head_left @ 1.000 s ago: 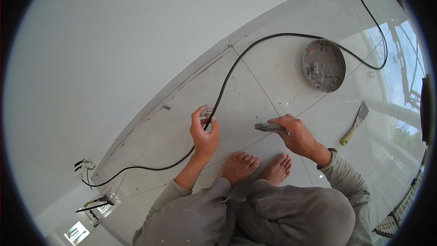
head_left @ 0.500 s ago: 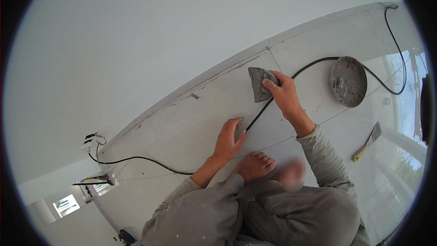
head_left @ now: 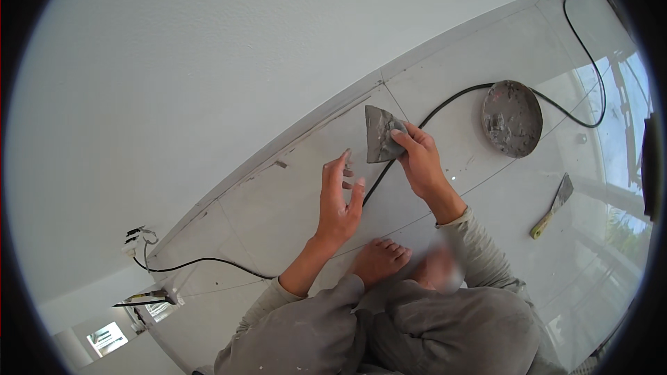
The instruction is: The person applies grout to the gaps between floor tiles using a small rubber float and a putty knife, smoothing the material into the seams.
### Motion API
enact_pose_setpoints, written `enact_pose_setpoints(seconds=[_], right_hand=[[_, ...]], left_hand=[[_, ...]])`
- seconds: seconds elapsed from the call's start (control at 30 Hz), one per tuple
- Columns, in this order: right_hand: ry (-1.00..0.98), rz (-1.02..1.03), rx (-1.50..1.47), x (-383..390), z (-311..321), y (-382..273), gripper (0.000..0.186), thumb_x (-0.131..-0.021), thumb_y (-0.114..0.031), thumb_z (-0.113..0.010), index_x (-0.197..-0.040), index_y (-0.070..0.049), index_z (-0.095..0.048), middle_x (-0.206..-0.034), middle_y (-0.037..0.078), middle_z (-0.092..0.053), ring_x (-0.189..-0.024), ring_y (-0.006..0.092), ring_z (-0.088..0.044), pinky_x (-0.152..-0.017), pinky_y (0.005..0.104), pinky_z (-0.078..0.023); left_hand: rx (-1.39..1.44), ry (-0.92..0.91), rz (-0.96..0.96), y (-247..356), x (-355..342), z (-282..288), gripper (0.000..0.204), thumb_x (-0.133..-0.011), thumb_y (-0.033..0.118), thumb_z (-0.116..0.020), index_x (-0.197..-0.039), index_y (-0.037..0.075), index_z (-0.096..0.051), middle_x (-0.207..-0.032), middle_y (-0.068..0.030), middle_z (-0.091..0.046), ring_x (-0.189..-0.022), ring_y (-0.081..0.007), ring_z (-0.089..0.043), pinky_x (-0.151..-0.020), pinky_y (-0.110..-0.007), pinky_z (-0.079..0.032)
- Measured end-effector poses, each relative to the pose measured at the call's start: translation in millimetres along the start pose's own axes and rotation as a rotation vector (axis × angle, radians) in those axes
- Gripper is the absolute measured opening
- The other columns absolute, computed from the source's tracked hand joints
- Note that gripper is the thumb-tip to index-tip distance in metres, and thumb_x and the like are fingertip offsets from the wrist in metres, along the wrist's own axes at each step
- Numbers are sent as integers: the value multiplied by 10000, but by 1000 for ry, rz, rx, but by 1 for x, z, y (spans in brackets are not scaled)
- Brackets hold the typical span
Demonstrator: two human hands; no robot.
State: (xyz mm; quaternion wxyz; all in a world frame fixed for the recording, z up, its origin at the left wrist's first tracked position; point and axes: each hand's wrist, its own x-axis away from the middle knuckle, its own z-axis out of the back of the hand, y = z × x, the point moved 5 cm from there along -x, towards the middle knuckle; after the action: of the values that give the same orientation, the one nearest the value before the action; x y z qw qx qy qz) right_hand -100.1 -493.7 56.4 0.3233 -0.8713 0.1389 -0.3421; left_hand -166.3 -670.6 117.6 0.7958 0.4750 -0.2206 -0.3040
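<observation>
We find right foot (head_left: 435, 271) blurred, cord (head_left: 445, 105) lost behind left forearm (head_left: 307, 264) and bowl (head_left: 517, 121), part of right hand (head_left: 422, 163) hidden behind scraper (head_left: 379, 133), trousers (head_left: 451, 330) cut off below.

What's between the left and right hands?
Head view: the grey spreader, gripped by the right hand, and a stretch of black cable over pale floor tiles, running toward the left hand.

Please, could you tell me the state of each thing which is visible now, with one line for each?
left hand: open, fingers curved, apparently empty
right hand: closed on the flat spreader
flat spreader: held, smeared grey
round pan: uncovered, soiled grey inside
putty knife: lying down, not held, blade soiled
black cable: slack, curving along
tiled floor: marked with dark smudges
</observation>
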Motion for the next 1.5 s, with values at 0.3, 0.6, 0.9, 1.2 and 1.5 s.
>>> enact_pose_setpoints(seconds=[0.3,0.6,0.9,1.2,1.5], right_hand=[[0,-9,81,61,24,-8,347,-1022,-97,-576,-1325,70,-601,-1100,48,-708,-975,97,-633,-891,263,-506],[99,85,0,79,34,-7,332,-1015,-83,-581,-1302,81,-613,-1110,65,-713,-974,105,-634,-895,263,-505],[193,61,-113,74,35,-2,319,-1004,-83,-588,-1278,74,-633,-1068,54,-717,-935,96,-633,-863,255,-502],[262,110,-165,46,46,-21,320,-1012,-98,-584,-1283,63,-635,-1041,26,-710,-887,68,-621,-816,234,-495],[278,85,-182,58,75,-16,325,-1020,-104,-579,-1300,54,-627,-1040,16,-707,-878,51,-614,-794,225,-489]], left_hand=[[-135,-281,-179,17,-36,-35,683,-1074,440,-482,-1554,-27,-348,-1359,-188,-447,-1147,-277,-500,-931,-380,-479],[15,-335,-176,28,-30,-61,552,-1101,437,-402,-1427,7,-521,-1324,-168,-475,-1237,-288,-487,-1055,-389,-405],[110,-344,-84,25,-34,-64,458,-1124,401,-341,-1273,41,-582,-1318,-136,-489,-1252,-243,-482,-1078,-381,-380],[761,-149,409,9,-63,-44,362,-1090,407,-409,-1216,96,-544,-1305,-107,-526,-1119,-215,-525,-924,-389,-462],[1468,-21,932,-42,-133,-92,287,-1056,217,-416,-1257,26,-488,-1210,-138,-546,-1021,-255,-557,-824,-391,-487]])
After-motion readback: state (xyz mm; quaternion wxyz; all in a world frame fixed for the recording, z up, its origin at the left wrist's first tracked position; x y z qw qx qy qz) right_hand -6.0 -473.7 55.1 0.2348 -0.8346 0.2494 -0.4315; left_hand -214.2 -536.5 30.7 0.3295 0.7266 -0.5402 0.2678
